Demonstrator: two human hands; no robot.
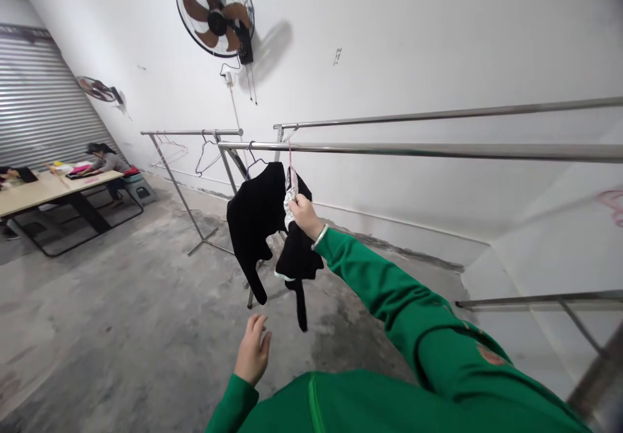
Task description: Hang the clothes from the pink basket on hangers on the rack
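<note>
the right hand [304,215] clenches a patterned white cloth [291,193] at twelve o'clock, beside a black garment [257,219] on a wire hanger [256,159]; the left hand's [253,348] fingers are open, empty. a hard tug could unhook the hanger from the steel rail [413,150], dropping the garment.

I can't read any words, brands or numbers from here. The nearest thing to writing is a small cluster of dark marks [337,56] on the white wall, to the right of the wall fan [215,11], and they are too small and blurred for me to make out. Much farther right of the fan, a pink scrawl [614,204] on the wall stays illegible. Below and right of the fan, an orange badge [490,355] on the green sleeve [438,329] is also too blurred to read.
</note>
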